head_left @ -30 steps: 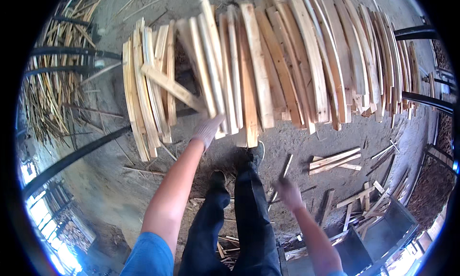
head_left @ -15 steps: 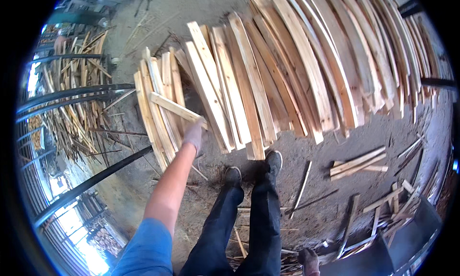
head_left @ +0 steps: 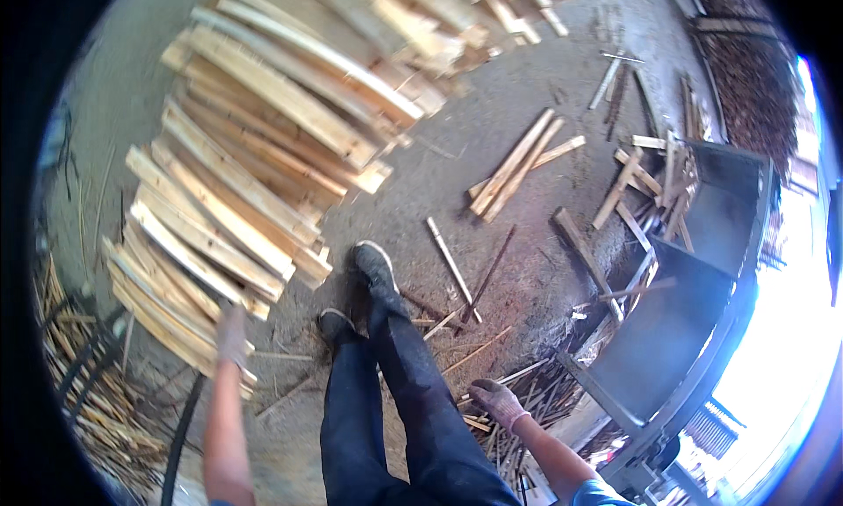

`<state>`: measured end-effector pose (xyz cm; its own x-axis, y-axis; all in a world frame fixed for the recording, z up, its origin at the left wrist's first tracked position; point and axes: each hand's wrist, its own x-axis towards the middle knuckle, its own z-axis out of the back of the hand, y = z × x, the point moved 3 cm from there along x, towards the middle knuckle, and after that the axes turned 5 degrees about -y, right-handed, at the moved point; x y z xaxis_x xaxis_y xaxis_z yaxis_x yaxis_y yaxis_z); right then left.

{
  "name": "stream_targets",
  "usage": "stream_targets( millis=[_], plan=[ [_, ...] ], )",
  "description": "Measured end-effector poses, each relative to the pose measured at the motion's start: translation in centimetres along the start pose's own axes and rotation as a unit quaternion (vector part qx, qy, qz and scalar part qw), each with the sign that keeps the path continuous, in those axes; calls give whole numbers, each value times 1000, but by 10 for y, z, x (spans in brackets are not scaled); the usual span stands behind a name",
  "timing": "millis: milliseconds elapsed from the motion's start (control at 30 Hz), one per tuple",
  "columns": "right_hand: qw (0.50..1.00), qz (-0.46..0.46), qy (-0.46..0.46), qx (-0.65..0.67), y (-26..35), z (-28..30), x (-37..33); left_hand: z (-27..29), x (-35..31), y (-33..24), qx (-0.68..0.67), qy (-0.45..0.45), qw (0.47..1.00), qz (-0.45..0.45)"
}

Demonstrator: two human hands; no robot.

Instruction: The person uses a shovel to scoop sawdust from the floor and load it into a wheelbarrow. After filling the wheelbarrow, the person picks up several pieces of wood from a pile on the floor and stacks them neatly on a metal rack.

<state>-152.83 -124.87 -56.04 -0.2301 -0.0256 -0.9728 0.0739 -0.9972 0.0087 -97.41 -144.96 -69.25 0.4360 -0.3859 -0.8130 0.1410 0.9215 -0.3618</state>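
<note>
Head view: nearest are the dark trousers [head_left: 417,409] and 2 shoes [head_left: 378,267], just right of the lower end of the row of boards [head_left: 279,95]. A blue sleeve [head_left: 601,494] shows on the right arm. The left hand [head_left: 231,335], gloved, is at the lower end of the row of boards, against the board ends; it is blurred, so I cannot tell how far it is closed or whether it has hold of a board. The right hand [head_left: 499,404], also gloved, is well apart from the row, to its lower right, half open with fingers loosely bent and nothing seen in it; a heap of thin sticks [head_left: 537,385] lies below that hand. The row's pale boards lie side by side, slanting, and some overlap. A black bar [head_left: 182,440] and a pile of sticks [head_left: 92,422] are below the row. On the floor [head_left: 421,198] to the row's right lies a pale stick [head_left: 454,271], and higher up 3 boards [head_left: 512,168], 2 lying across the other. Farther right of the row are a grey metal bin [head_left: 672,330], some loose boards [head_left: 619,188] and a brown heap [head_left: 746,102].
</note>
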Motion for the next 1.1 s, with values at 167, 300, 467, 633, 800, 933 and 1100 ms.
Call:
stream_targets(
  millis=[167, 300, 467, 633, 800, 933, 1100],
  plan=[
    [998, 50, -45, 12, -60, 8, -37, -42, -155, 5, 272, 93, 950, -121],
    [995, -2, -14, -101, -99, 2, -99, -46, -248, -22, 328, 139, 930, -88],
    [992, 41, 42, -108, -170, -59, -78, 24, -229, 61, 393, 97, 891, -206],
    [978, 118, 71, -157, -138, -66, -34, 43, -258, -9, 472, 166, 865, -30],
    [992, 56, -112, 11, -39, 14, -23, 55, -248, -11, 467, 128, 869, -100],
    [973, 43, -157, 164, 15, 79, -28, -74, -305, -160, 383, 63, 919, -73],
    [958, 50, -154, 237, 55, 121, -40, -163, -335, -239, 419, 119, 818, -376]
  ],
)
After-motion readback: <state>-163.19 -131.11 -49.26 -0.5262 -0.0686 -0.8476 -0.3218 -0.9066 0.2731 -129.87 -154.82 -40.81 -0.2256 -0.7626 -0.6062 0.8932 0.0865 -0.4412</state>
